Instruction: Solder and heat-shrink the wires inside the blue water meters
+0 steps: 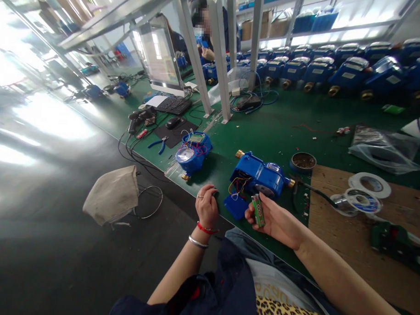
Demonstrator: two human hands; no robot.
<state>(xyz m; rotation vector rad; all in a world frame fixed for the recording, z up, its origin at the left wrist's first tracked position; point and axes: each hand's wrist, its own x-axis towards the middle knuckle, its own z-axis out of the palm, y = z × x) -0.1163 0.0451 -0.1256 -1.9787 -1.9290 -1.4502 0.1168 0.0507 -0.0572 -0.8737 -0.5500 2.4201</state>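
Observation:
My right hand (275,220) holds a small green battery pack (258,210) upright between its fingers, just in front of an opened blue water meter (259,175) with loose coloured wires. The meter's blue cover (236,206) lies at the bench edge beside it. My left hand (206,205) rests at the edge of the green bench (266,127) with its fingers curled, nothing visible in them. A second blue meter (192,152) with wires on top stands to the left.
Rolls of solder (362,199) and tape (370,183) lie on a wooden board (352,236) at right, a round tin (302,161) behind. Blue pliers (160,144), a keyboard (173,105) and monitor (161,57) stand left. Rows of blue meters (337,65) line the back. A person sits opposite.

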